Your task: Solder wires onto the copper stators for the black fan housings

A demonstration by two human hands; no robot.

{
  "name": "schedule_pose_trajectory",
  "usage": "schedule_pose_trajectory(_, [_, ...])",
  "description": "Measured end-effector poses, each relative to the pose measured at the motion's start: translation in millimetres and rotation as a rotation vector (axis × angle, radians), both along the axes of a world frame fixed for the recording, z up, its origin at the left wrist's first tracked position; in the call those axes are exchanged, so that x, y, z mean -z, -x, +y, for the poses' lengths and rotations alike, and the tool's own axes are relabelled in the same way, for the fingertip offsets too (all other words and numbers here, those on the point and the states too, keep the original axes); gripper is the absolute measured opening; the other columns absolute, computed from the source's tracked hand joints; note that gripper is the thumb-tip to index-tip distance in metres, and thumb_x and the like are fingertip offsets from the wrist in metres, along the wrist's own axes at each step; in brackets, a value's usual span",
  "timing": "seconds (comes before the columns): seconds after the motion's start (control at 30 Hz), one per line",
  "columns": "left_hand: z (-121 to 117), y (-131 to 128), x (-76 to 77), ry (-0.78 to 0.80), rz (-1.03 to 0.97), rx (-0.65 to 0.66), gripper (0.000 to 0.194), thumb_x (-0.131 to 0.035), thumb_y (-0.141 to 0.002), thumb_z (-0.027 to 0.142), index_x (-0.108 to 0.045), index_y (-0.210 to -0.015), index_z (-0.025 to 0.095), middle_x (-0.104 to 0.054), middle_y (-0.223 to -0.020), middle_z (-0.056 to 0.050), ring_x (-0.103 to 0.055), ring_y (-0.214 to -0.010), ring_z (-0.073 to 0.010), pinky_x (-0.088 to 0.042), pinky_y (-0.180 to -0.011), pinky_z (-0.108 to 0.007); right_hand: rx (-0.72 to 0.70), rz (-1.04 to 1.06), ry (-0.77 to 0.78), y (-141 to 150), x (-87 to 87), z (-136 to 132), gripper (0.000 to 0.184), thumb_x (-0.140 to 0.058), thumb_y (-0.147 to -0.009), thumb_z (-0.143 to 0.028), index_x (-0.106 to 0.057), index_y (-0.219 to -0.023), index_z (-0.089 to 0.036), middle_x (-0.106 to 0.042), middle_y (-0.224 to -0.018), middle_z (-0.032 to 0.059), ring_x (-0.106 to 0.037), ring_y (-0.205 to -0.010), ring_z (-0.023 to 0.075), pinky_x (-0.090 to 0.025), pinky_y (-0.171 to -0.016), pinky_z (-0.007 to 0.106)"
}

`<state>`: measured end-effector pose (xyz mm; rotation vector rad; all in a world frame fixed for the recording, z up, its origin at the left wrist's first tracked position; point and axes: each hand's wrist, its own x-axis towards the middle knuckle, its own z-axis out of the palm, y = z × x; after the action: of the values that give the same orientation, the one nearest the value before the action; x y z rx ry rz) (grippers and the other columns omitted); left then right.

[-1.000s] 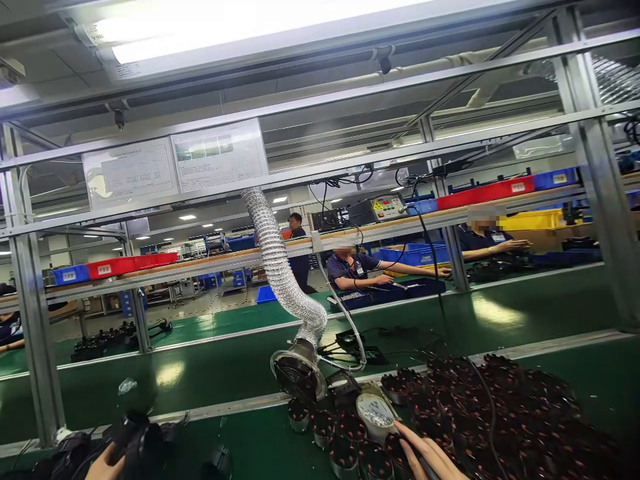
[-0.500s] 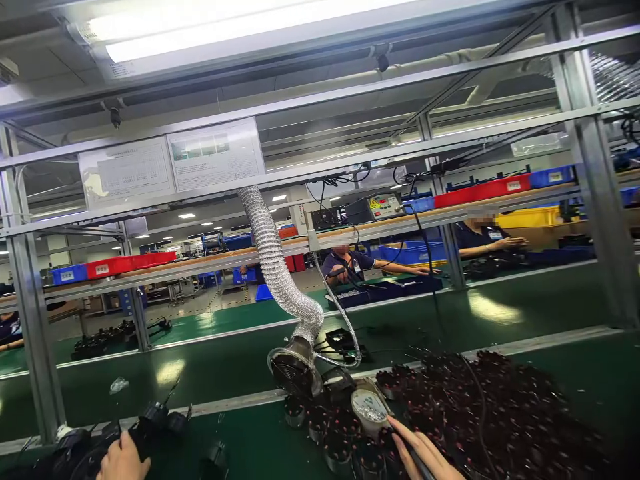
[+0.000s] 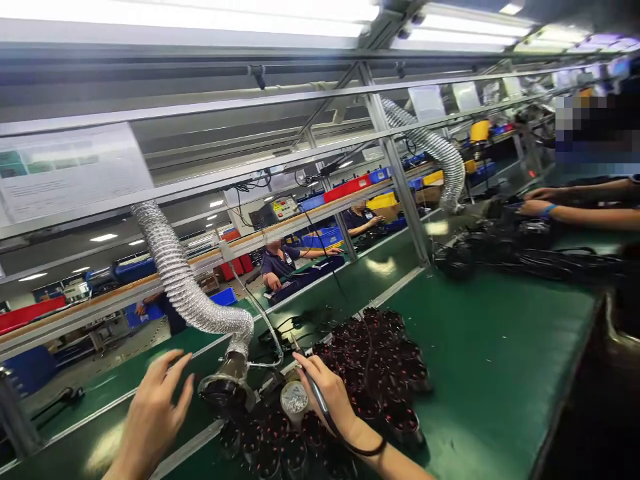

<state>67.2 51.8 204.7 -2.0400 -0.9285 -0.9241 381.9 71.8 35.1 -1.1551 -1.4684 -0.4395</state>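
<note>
My left hand (image 3: 156,403) is raised over the green bench at the lower left, fingers spread and holding nothing. A soldering iron (image 3: 320,400) sits in my right hand (image 3: 334,393), gripped like a pen, its tip pointing up and away. Its black cable runs down past my wrist. Just left of that hand stands a small round tin (image 3: 295,398) with shiny silvery bits in it. Around the tin and to the right are many dark round parts with reddish spots (image 3: 383,360), standing close together. My right hand partly covers some of them.
A fume hood (image 3: 226,395) on a silver flexible duct (image 3: 183,280) hangs behind the parts. Metal uprights (image 3: 400,180) and a shelf cross the bench. Black cables (image 3: 540,257) lie at the right, by another person's hands (image 3: 543,203). More people sit across the line.
The view has swung right. My left hand has left the dark parts at the lower left and is now raised and empty. My right hand has lifted the soldering iron from beside the tin.
</note>
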Motion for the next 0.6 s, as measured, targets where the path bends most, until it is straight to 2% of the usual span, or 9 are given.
schedule_pose_trajectory(0.07, [14.6,-68.4,-33.3,-0.049,0.16,0.076,0.036,-0.046,-0.094,0.03,-0.058,-0.125,0.017,-0.06,-0.121,-0.013,-0.057,-0.112,-0.0262,-0.048,-0.099,-0.041,0.02,0.028,0.019,-2.1,10.2,6.9,0.036,-0.036,-0.1,-0.023,-0.057,-0.129,-0.02,-0.062,-0.089,0.0062,-0.067,-0.073,0.0169,-0.056,-0.065,0.025])
schedule_pose_trajectory(0.13, [37.2,-128.5,-60.2,-0.087,0.291,0.097,0.039,-0.046,-0.094,0.028,-0.055,-0.129,0.014,-0.059,-0.128,-0.014,-0.054,-0.117,-0.0272,-0.045,-0.102,-0.043,0.002,0.072,0.037,-4.0,20.3,10.0,0.036,-0.037,-0.099,-0.023,-0.056,-0.129,-0.02,-0.061,-0.09,0.0065,-0.067,-0.071,0.0171,-0.056,-0.064,0.026])
schedule_pose_trajectory(0.27, [95.0,-224.9,-99.2,-0.109,0.443,0.07,0.053,-0.049,-0.092,0.035,-0.046,-0.139,0.009,-0.046,-0.145,-0.017,-0.042,-0.132,-0.0301,-0.034,-0.112,-0.045,-0.066,0.148,0.068,-6.8,29.8,8.9,0.036,-0.041,-0.098,-0.022,-0.053,-0.132,-0.022,-0.06,-0.095,0.007,-0.067,-0.077,0.0183,-0.057,-0.069,0.028])
schedule_pose_trajectory(0.43, [155.6,-309.6,-130.2,-0.095,0.426,0.049,0.066,-0.051,-0.09,0.038,-0.037,-0.144,0.003,-0.037,-0.151,-0.019,-0.031,-0.14,-0.031,-0.022,-0.117,-0.044,-0.133,0.133,0.116,-10.5,37.8,10.3,0.041,-0.045,-0.096,-0.018,-0.049,-0.136,-0.026,-0.059,-0.097,0.006,-0.067,-0.083,0.0172,-0.056,-0.074,0.025])
schedule_pose_trajectory(0.6, [199.4,-361.2,-151.3,-0.084,0.368,0.004,0.072,-0.052,-0.088,0.04,-0.032,-0.146,0.002,-0.028,-0.156,-0.018,-0.026,-0.141,-0.0323,-0.016,-0.117,-0.044,-0.096,0.06,0.085,-20.3,62.4,26.7,0.039,-0.042,-0.098,-0.022,-0.049,-0.136,-0.025,-0.06,-0.097,0.0074,-0.069,-0.08,0.0169,-0.057,-0.072,0.023])
